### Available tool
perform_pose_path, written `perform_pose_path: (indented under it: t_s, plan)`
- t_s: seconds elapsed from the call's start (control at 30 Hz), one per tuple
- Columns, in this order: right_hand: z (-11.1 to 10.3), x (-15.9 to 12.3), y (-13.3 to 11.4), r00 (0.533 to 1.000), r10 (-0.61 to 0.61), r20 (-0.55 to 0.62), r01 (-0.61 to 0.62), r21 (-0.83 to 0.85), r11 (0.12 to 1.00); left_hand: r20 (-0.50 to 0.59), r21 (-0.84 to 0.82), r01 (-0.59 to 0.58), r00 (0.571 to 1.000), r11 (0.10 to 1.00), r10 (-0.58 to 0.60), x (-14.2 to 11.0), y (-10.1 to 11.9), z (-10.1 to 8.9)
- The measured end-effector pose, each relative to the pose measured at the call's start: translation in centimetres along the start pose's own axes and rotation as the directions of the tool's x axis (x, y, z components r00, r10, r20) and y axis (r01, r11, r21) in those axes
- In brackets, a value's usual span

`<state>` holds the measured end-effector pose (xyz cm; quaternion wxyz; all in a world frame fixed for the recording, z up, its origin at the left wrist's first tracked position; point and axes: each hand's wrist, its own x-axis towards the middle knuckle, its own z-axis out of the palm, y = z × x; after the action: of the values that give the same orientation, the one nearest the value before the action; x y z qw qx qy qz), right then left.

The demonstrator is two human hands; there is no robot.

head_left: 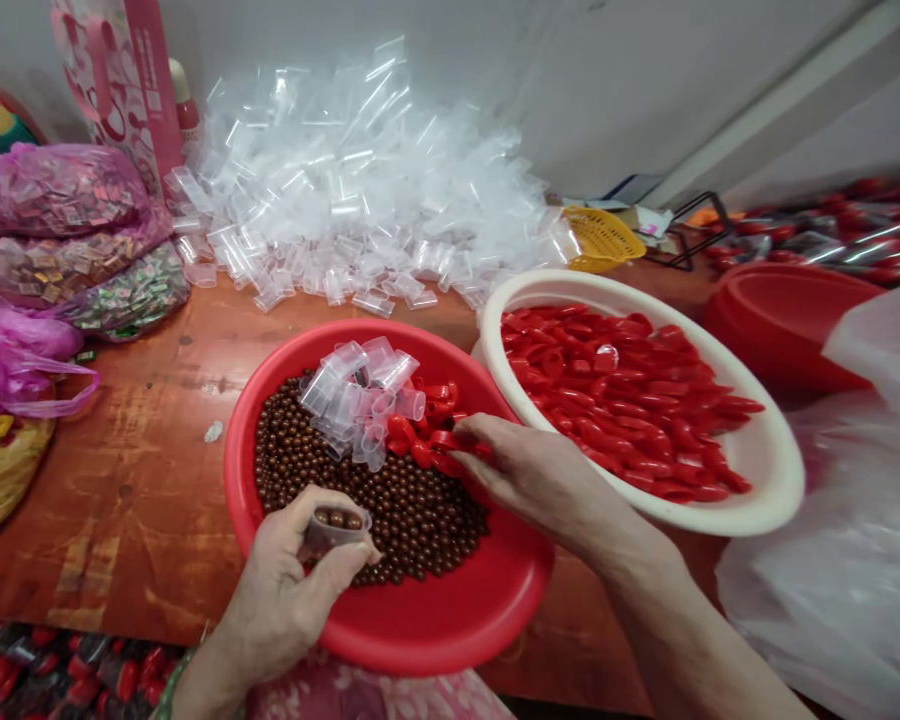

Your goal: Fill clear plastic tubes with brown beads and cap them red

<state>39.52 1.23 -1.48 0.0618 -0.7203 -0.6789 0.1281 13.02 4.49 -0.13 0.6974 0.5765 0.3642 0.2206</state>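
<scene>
My left hand [300, 570] grips a small clear plastic container [322, 537], its open mouth up, with brown balls inside. It is over the near left part of a red basin [450, 640]. Glossy brown chocolate-like balls [420, 520] cover much of the basin's floor. On them lie a heap of empty clear containers [360, 400] and several red plastic caps [439, 400]. My right hand [514, 470] reaches in at the basin's right side, its thumb and fingers closed on a red cap [446, 440]; the palm side is partly hidden.
A white basin [784, 480] of red caps overlaps the red basin's right side. Clear containers [345, 190] are piled against the wall, beside a yellow basket [604, 235]. Pink bags [60, 190] of small packets stand left, red bowls [787, 310] right. Filled red-capped containers [82, 665] lie below left.
</scene>
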Motion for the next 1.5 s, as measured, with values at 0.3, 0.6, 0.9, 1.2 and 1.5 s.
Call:
perform_pose_path:
  t_s: [0.3,0.6,0.9,1.2,1.5]
  plan:
    - [1.0,-1.8,-5.0,0.999,0.042,-0.021,-0.001,0.888,0.46,-0.203,-0.105,-0.041,0.979,0.994,0.019,1.7,0.0,2.5]
    - [1.6,-2.3,-6.7,0.997,-0.075,-0.009,0.038,0.914,0.403,-0.263,-0.151,-0.071,0.964,0.986,0.029,1.5,-0.7,2.4]
    - [1.4,-3.2,-5.7,0.831,-0.292,-0.473,0.462,0.296,0.836,-0.223,-0.275,-0.064,0.975,0.959,0.001,1.7,-1.6,1.7]
    - [1.3,-3.8,-6.4,0.863,-0.029,-0.505,0.372,0.595,0.713,-0.196,-0.345,-0.05,0.98,0.937,-0.02,1.9,-0.9,1.6]
    - [2.1,-3.3,-9.4,0.819,0.279,-0.502,0.284,0.777,0.562,-0.186,-0.203,-0.024,0.982,0.979,-0.014,1.6,-0.4,2.2]
